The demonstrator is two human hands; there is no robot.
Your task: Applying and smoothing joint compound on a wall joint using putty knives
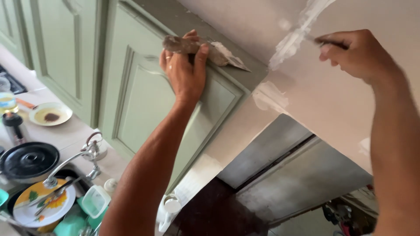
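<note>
My left hand (pixel 183 67) is raised in front of a green upper cabinet (pixel 144 100) and grips a wide putty knife (pixel 210 50) smeared with white filler. A ring shows on one finger. My right hand (pixel 354 52) is up at the pale wall surface (pixel 332 100) and grips the dark handle of a small scraper (pixel 328 42), whose blade reaches toward a streak of wet white filler (pixel 293 37). A second filler patch (pixel 271 96) lies lower on the same surface.
Below left is a kitchen counter with a chrome tap (pixel 72 164), a black pan lid (pixel 28 161), a flowered plate with cutlery (pixel 41 203), a small plate of sauce (pixel 50 114) and plastic containers (pixel 94 200). A dark opening (pixel 218 209) lies beneath.
</note>
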